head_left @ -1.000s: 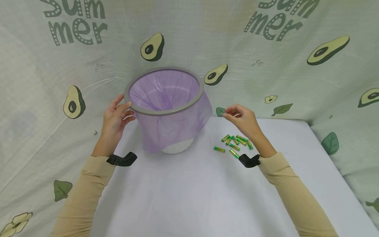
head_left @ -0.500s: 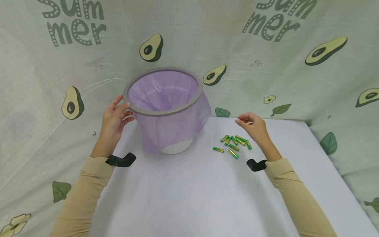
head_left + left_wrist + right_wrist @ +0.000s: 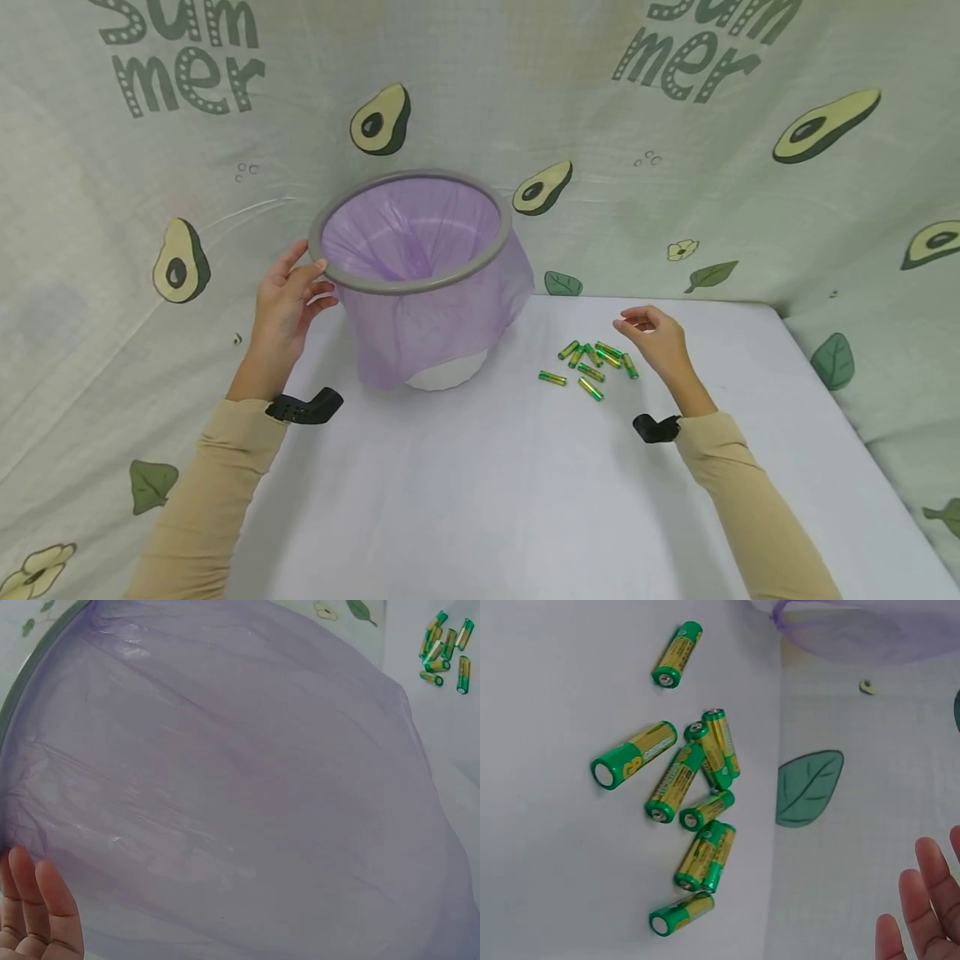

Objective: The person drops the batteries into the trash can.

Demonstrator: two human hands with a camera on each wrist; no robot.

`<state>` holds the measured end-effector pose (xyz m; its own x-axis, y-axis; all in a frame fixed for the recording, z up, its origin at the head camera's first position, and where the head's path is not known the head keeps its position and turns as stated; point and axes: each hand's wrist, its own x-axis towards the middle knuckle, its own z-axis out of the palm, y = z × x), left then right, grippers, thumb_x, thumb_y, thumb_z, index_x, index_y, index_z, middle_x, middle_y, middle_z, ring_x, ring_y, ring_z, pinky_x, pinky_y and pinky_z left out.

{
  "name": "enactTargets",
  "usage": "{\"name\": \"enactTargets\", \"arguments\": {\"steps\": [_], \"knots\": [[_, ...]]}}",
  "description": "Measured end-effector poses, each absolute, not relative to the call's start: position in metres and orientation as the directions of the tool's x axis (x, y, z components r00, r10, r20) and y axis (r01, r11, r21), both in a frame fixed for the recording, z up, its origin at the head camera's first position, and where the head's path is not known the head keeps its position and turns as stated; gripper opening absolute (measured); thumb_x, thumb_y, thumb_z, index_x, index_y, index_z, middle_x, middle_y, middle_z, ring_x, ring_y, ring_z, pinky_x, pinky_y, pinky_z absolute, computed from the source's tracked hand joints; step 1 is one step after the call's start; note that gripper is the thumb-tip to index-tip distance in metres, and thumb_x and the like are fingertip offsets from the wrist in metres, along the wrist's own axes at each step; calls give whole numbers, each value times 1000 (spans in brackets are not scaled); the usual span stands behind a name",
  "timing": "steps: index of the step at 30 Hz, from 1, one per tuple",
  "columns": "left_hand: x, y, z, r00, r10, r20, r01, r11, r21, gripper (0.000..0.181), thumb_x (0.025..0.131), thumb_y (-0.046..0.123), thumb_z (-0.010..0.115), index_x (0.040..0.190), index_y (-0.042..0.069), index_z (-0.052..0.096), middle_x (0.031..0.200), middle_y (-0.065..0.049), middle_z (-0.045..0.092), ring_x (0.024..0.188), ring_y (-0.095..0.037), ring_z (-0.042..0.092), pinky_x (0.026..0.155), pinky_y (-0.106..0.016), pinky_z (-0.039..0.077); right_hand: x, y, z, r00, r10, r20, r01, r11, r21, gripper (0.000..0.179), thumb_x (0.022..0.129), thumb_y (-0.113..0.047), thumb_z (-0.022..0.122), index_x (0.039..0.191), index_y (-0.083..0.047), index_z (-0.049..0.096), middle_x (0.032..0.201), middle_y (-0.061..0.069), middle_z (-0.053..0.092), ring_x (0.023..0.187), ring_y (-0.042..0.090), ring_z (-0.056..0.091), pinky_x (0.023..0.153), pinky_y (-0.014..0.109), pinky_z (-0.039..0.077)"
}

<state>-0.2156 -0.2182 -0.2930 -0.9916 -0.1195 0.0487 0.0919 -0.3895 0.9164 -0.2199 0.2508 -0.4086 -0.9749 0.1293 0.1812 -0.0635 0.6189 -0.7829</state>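
A round wastebasket (image 3: 446, 369) with a grey rim ring (image 3: 412, 287) stands on the table, lined with a purple plastic bag (image 3: 431, 329). My left hand (image 3: 283, 308) holds the rim at its left side, thumb on the ring, the other fingers outside. The left wrist view shows several of its fingers (image 3: 56, 900) beside the bag. Right of the basket lie several green and gold batteries (image 3: 591, 372) in a loose cluster. My right hand (image 3: 660, 340) hovers behind and right of them, fingers loosely bent, nothing visible in it.
The white table (image 3: 465, 483) ends at a back edge against a pale cloth backdrop (image 3: 465, 83) printed with avocados and leaves. In the right wrist view, one battery (image 3: 678, 655) lies apart from the rest.
My right hand has moved right and down, away from the basket, past the batteries. The left hand keeps its place on the rim. The batteries lie as before.
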Motion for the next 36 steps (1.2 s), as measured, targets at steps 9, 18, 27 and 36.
{"name": "enactTargets", "arguments": {"steps": [9,18,27,36], "knots": [[-215,-218,-294,-990,-131,47,97,-399,912,68,85,7,65,144,11,31,75,2,61,58,-11,61,56,-22,54,-219,263,-433,-976,207,67,70,594,-802,49,90,-37,59,120,2,54,111,21,58,102,29,51,79,30,40],[-216,-217,-295,-991,-129,45,94,-397,913,69,85,7,66,144,11,31,75,2,62,59,-12,62,57,-22,54,-215,273,-456,-966,254,-44,182,551,-815,53,91,-34,59,127,3,48,120,23,53,107,31,49,82,32,41],[-217,-216,-295,-991,-124,52,98,-399,912,69,85,8,66,144,11,30,74,2,63,60,-12,61,57,-22,54,-220,281,-478,-944,267,-194,309,503,-807,58,90,-30,59,134,2,40,127,23,47,112,33,46,83,35,41],[-217,-217,-294,-992,-113,62,103,-401,910,70,86,8,65,145,11,28,72,2,63,59,-12,62,57,-22,54,-222,283,-490,-919,254,-301,392,515,-762,66,87,-30,63,135,5,35,126,25,44,109,34,46,86,40,43]]}}
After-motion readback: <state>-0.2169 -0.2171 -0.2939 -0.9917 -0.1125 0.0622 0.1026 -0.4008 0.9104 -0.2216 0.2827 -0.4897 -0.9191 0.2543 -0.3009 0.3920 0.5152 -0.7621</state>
